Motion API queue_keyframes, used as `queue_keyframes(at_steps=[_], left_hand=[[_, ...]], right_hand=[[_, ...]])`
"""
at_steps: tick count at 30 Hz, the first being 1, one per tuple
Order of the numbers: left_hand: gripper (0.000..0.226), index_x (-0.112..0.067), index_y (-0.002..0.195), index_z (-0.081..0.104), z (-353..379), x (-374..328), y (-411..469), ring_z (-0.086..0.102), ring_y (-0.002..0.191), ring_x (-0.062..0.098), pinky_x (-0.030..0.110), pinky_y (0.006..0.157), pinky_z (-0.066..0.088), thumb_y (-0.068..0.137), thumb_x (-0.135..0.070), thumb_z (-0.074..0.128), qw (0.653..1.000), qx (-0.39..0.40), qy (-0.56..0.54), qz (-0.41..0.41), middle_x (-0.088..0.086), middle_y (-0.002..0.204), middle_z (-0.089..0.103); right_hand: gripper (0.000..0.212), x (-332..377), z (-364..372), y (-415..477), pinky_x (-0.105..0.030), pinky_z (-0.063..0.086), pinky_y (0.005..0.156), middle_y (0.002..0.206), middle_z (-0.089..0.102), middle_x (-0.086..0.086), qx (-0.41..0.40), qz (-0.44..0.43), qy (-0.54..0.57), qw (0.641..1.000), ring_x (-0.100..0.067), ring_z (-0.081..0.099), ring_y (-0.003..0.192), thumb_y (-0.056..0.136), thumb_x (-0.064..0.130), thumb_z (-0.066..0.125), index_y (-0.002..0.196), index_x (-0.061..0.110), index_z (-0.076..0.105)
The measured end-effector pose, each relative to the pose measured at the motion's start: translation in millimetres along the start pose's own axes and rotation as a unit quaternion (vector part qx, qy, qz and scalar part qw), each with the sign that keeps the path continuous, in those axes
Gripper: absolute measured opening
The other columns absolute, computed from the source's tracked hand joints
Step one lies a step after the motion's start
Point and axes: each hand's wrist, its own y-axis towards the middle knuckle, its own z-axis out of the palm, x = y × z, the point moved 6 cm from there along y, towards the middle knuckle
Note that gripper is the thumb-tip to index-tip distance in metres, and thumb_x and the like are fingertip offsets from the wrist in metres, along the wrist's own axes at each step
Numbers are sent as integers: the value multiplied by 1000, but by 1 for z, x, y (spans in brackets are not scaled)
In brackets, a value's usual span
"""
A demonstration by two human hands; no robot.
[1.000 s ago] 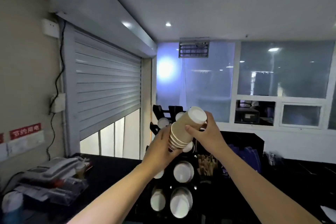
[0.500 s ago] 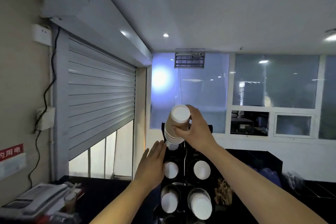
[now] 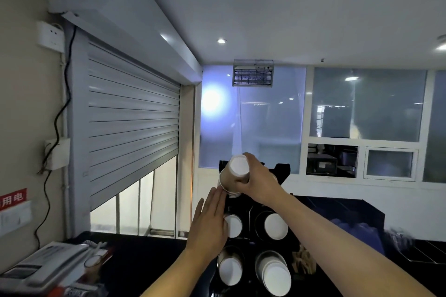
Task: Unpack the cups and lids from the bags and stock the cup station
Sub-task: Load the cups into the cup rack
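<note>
The right hand (image 3: 259, 183), fingers curled, clamps a nested stack of brown paper cups (image 3: 232, 177) atop the left column of the black cup rack (image 3: 252, 243). The stack's long axis is tilted, white base toward the camera, rims down. The left hand (image 3: 210, 222) lies flat, fingers straight and together, against the rack's side.

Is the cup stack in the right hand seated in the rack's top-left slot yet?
Not seated: the cup stack juts toward the camera from the rack, gripped by the right hand; how far in it sits, cannot tell.
</note>
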Motion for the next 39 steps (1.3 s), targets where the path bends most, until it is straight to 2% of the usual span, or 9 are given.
queue_keyframes(at_steps=[3,6,13,25,27,31,35,37,39], left_hand=[[77,-18,161,7,1,2,0,-9,154,11,37,125,4,91,-19,39,1000,5,-6,1,-6,168,-3],[76,-18,161,6,2,1,0,-12,153,9,36,125,4,92,-19,37,1000,5,-14,0,-8,167,-6],[75,-15,160,15,3,3,3,-2,155,11,39,126,12,86,-28,19,1000,0,-26,-7,-4,168,6],[73,-13,160,15,-1,0,4,-3,155,13,43,125,14,89,-26,27,999,32,-2,-16,-2,168,7],[73,-15,161,11,-6,-2,4,-5,155,13,46,125,13,91,-28,27,998,44,28,-28,-3,169,2],[72,-12,157,28,-25,-24,-7,10,155,20,45,124,10,90,-34,17,996,23,70,-42,2,165,23],[51,-15,137,58,-29,-80,-32,38,144,22,44,121,22,94,-30,34,999,-25,21,-4,0,146,54],[31,-17,114,68,-30,-113,-45,56,122,20,36,110,33,94,-27,45,998,-48,-10,25,-3,119,67],[20,-20,90,63,-23,-146,-62,59,93,19,33,89,41,96,-29,46,998,-46,-16,45,-6,90,63]], right_hand=[[80,-8,11,6,-29,43,80,130,51,0,35,-18,-111,993,-22,55,114,85,37,72,151,27,29],[76,-11,17,10,-43,37,101,135,53,-3,6,-71,-277,958,-30,48,128,82,33,71,150,24,39],[64,-23,33,13,-40,29,109,150,47,1,86,-87,-290,949,-24,42,136,94,43,61,150,21,41],[64,-30,43,7,-41,27,113,156,41,3,73,-74,-250,963,-21,34,144,96,43,59,153,23,37],[51,-27,28,-5,-44,31,113,150,50,1,27,-104,-231,967,-22,41,142,97,35,59,145,20,51],[12,-24,-4,-48,-41,44,88,96,73,3,-97,-175,-237,951,-25,63,101,91,21,63,96,18,72],[25,-36,-23,-104,-38,43,80,82,71,2,-82,-163,-216,959,-23,62,87,88,29,50,84,16,71],[30,-48,-33,-131,-38,44,78,76,69,1,-68,-132,-202,968,-24,61,82,84,33,45,76,16,69],[29,-64,-40,-163,-39,44,74,72,67,0,-40,-103,-195,975,-26,60,76,84,32,44,71,16,65]])
